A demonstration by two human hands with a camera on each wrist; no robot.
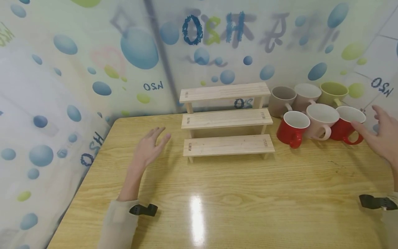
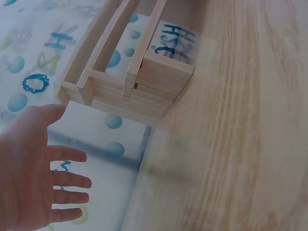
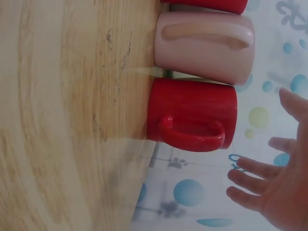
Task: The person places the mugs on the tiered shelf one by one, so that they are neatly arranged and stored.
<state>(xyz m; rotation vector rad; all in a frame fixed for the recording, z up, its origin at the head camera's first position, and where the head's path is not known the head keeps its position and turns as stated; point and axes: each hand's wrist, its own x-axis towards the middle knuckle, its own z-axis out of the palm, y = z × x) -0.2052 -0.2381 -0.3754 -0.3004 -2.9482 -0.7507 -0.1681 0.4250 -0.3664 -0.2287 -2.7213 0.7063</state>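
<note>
In the head view my left hand [image 1: 150, 147] hovers over the table left of a three-step wooden rack [image 1: 228, 145], fingers extended and holding nothing. The left wrist view has that hand [image 2: 29, 168] spread beside the rack's end [image 2: 163, 77]. My right hand [image 1: 380, 133] is near the right-hand red mug [image 1: 339, 131], its fingers apart and loosely bent. Seen from the right wrist, a gap separates the fingers from this red mug [image 3: 192, 108]. Next to it stand a pink mug [image 1: 320, 121] and another red mug [image 1: 290, 129], all upright.
Behind the front mugs are a grey-brown mug [image 1: 281, 98], a pale mug [image 1: 306, 92] and a green mug [image 1: 333, 91]. A patterned curtain-like backdrop [image 1: 124, 86] rises at the back and left of the wooden table [image 1: 233, 197]. Each wrist wears a dark strap [image 1: 143, 210].
</note>
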